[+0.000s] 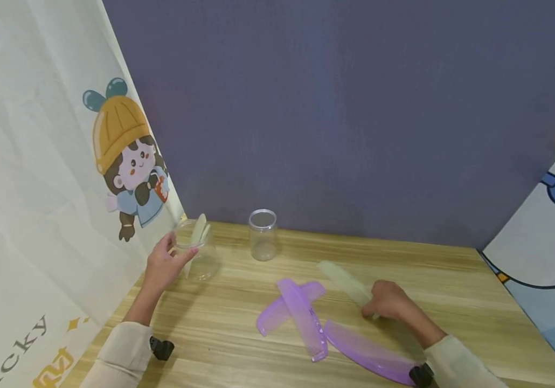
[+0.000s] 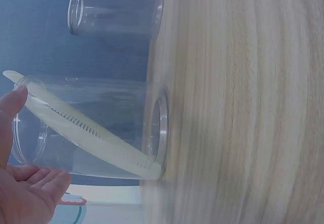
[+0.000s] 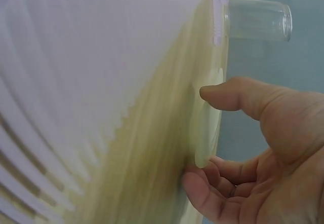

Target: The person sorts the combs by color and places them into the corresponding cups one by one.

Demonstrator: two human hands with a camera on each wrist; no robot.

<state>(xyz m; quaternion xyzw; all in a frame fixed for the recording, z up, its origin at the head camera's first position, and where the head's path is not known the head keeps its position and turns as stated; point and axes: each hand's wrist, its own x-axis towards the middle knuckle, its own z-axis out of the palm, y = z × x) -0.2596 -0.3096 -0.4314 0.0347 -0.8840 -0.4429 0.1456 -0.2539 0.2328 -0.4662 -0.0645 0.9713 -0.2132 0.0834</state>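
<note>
Step, as I read it: right hand takes up a comb while the left steadies a jar.

Left hand [image 1: 165, 265]: thumb to one side of the mouth of an upright transparent jar [image 1: 203, 268], fingers to the other, a light hold at the rim. A pale toothed comb [image 2: 86, 133] leans inside, tip above the rim beside the thumb; cannot tell whether a second lies behind it.

Right hand [image 1: 394, 302]: thumb and curled fingers pinch the near end of a pale green comb [image 1: 347, 283], whose far end points forward and toward the left hand. Cannot tell whether it has left the worktop [image 1: 229, 334].

Around the hands: smaller transparent jar [image 1: 263, 245] between them, farther out, nearer the left. Two crossed purple combs [image 1: 302, 318] between, nearer the right; a third purple comb [image 1: 367, 353] just bodyward of the right hand.

Handling notes (judgement): grip sits at one end, so the long free end will probably swing; a pinch closer to mid-length should carry steadier. Raise it level, wrist high enough to pass over the purple combs. Left hold should stay gentle: the jar looks thin and could tip if pulled at the rim. Thumb best kept off the leaning tip.
</note>
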